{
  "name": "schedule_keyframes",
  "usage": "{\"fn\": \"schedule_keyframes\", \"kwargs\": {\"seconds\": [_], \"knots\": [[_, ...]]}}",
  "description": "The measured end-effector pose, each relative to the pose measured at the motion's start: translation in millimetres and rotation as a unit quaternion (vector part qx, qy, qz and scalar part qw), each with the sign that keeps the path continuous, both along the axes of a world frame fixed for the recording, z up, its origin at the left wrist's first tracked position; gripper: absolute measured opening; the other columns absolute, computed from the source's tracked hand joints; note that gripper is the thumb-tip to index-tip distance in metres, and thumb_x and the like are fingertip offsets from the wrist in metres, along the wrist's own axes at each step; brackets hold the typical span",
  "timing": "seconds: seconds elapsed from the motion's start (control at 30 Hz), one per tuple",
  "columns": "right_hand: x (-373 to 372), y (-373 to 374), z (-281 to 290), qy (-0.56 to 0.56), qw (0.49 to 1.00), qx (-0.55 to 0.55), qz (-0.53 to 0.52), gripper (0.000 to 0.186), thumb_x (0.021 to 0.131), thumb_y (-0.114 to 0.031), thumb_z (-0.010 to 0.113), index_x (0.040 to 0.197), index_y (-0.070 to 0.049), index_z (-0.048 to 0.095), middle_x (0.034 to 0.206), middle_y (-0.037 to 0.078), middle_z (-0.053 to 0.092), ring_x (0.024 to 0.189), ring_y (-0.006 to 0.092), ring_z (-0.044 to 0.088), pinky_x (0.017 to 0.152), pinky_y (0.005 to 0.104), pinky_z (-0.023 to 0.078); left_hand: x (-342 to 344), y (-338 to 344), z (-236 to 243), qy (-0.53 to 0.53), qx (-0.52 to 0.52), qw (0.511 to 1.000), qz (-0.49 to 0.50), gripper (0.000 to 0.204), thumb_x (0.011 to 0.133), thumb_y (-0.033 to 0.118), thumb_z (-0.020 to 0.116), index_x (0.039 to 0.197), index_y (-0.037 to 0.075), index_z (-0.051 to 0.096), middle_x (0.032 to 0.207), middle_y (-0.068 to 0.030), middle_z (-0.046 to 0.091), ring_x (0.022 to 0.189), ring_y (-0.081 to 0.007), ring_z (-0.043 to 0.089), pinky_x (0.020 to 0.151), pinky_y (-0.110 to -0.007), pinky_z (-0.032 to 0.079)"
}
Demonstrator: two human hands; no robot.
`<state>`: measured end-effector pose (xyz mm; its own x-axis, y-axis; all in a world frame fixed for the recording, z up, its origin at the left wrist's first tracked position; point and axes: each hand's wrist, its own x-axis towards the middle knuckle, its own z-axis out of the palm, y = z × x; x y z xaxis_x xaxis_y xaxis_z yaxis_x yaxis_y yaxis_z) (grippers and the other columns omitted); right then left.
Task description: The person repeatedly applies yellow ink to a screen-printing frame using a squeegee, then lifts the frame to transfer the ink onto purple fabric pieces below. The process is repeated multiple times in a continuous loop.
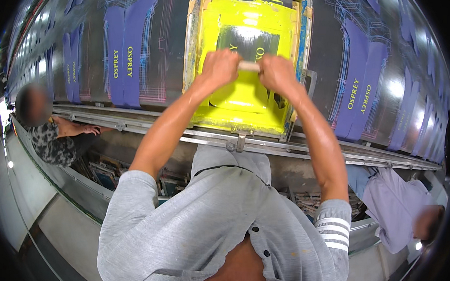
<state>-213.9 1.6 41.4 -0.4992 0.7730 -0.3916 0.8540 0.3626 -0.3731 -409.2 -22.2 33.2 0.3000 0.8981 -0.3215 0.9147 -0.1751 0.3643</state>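
Note:
Both hands are closed on the pale wooden handle of a squeegee [250, 66], one at each end. My left hand [221, 68] wraps its left part and my right hand [277, 72] its right part. Beneath them lies a screen-printing frame [298, 48], its mesh coated in bright yellow ink [236, 117]. Beyond the squeegee is a dark rectangular area [249, 38] of mesh with yellow lettering. My hands and the handle hide the squeegee's blade.
Purple fabric pieces [123, 55] with yellow lettering lie along the dark table [321, 89] on both sides. A metal rail [205, 135] runs along its near edge. One person [54, 140] is at the left, another [398, 208] at the right. Stacked frames [310, 202] sit low down.

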Motion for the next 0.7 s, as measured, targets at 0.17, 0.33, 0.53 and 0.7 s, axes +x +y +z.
{"fn": "schedule_keyframes", "kwargs": {"seconds": [0.17,0.33,0.53,0.7], "knots": [[10,77,8,-0.022,0.999,0.02,0.014,0.02,0.078,-0.013,0.062,0.091,-0.009,0.075,0.089,0.018,0.074,0.082,0.0388,0.072,0.073,0.0502,0.057,4,76,5,0.021,0.065,0.997,-0.025,0.029,0.076,0.01,0.065,0.099,0.019,0.081,0.081,-0.016,0.073,0.075,-0.0353,0.072,0.07,-0.047,0.057],[14,40,16,0.011,0.994,0.098,0.042,0.018,0.077,-0.009,0.064,0.092,-0.011,0.074,0.087,0.013,0.07,0.084,0.0367,0.068,0.08,0.0491,0.054,8,41,27,0.007,0.058,0.998,-0.017,0.03,0.076,0.01,0.067,0.101,0.02,0.08,0.082,-0.013,0.074,0.074,-0.0341,0.071,0.067,-0.047,0.056],[11,-101,16,0.069,0.991,0.1,0.047,0.011,0.075,-0.005,0.063,0.083,-0.004,0.07,0.083,0.015,0.064,0.085,0.0331,0.067,0.101,0.0579,0.046,8,-103,14,-0.051,0.022,0.998,0.015,0.03,0.075,0.005,0.068,0.101,0.017,0.077,0.09,-0.0093,0.074,0.076,-0.032,0.072,0.064,-0.044,0.056],[17,-91,3,0.074,0.996,0.031,0.036,0.011,0.073,-0.006,0.062,0.078,-0.004,0.072,0.081,0.016,0.067,0.08,0.0362,0.068,0.089,0.0548,0.052,10,-92,4,-0.073,-0.007,0.997,0.006,0.018,0.073,0.004,0.068,0.087,0.011,0.077,0.079,-0.0148,0.072,0.074,-0.0345,0.072,0.065,-0.046,0.057]]}}
